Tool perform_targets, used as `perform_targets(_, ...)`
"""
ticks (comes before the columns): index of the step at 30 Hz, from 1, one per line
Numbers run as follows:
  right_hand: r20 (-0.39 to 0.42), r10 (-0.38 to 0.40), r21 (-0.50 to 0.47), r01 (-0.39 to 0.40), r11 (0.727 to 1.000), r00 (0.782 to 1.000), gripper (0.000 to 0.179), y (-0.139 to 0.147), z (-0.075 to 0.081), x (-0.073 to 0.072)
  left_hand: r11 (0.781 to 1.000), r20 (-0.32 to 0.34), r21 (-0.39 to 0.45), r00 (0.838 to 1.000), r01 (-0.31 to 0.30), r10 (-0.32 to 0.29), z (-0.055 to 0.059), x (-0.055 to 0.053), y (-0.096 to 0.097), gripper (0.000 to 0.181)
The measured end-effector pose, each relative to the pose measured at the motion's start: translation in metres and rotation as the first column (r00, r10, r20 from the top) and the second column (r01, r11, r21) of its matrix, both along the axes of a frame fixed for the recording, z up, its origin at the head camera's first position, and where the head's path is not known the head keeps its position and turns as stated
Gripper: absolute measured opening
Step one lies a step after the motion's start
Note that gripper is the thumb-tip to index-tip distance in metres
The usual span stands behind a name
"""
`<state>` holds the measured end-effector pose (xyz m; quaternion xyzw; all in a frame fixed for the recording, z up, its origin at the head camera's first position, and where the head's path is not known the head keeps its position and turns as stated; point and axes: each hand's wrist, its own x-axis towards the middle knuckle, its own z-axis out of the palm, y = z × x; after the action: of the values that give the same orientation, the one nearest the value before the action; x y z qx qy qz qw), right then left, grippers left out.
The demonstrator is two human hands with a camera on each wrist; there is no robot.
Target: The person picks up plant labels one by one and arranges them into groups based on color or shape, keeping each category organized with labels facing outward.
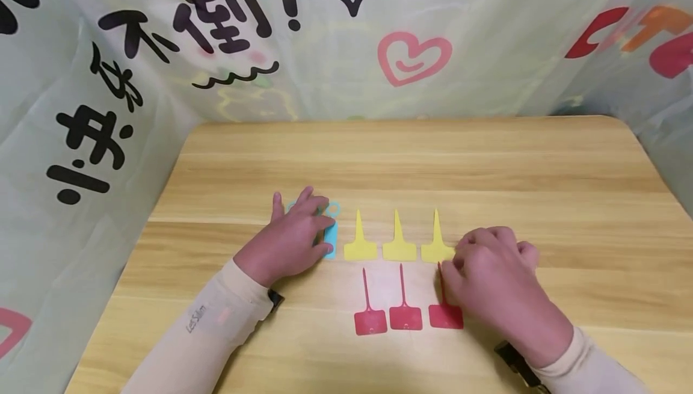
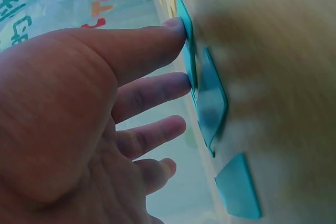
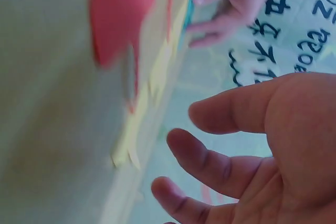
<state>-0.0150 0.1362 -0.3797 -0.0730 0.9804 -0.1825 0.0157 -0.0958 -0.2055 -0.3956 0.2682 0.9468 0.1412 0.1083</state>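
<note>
My left hand reaches over several flat blue tags, with thumb and fingertips touching the rightmost blue tag. In the left wrist view another blue tag lies beside it and a third blue tag below; the hand mostly hides these in the head view. Three yellow T-shaped plant labels stand in a row, spikes pointing away. Nearer lie three red labels with thin stems. My right hand, fingers loosely bent and apart, hovers by the rightmost yellow label and rightmost red label, holding nothing.
The wooden table stretches behind and to both sides of the labels. A pale printed curtain hangs along its back and sides. Dark wrist-camera mounts sit under the sleeves.
</note>
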Motion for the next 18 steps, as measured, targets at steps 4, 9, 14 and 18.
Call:
perform_targets(4, -0.072, -0.014, -0.042, 0.011, 0.999, 0.997, 0.015, 0.012, 0.008, -0.011, 1.0, -0.017, -0.012, 1.0, 0.007, -0.008, -0.001, 0.002, 0.0, 0.034)
perform_targets(9, -0.136, -0.033, -0.066, 0.025, 0.998, 0.99, 0.013, 0.024, 0.012, -0.025, 1.0, -0.025, -0.012, 1.0, 0.005, -0.005, -0.001, 0.002, 0.0, 0.04)
perform_targets(14, -0.16, -0.027, -0.071, 0.015, 0.997, 0.987, 0.014, 0.038, 0.011, -0.034, 1.0, -0.037, 0.002, 0.999, -0.017, 0.017, 0.003, 0.003, -0.003, 0.052)
perform_targets(18, -0.18, 0.0, -0.055, -0.01, 0.998, 0.984, 0.033, 0.059, 0.01, -0.043, 0.997, -0.066, 0.005, 0.995, -0.074, 0.074, 0.013, 0.001, -0.016, 0.064)
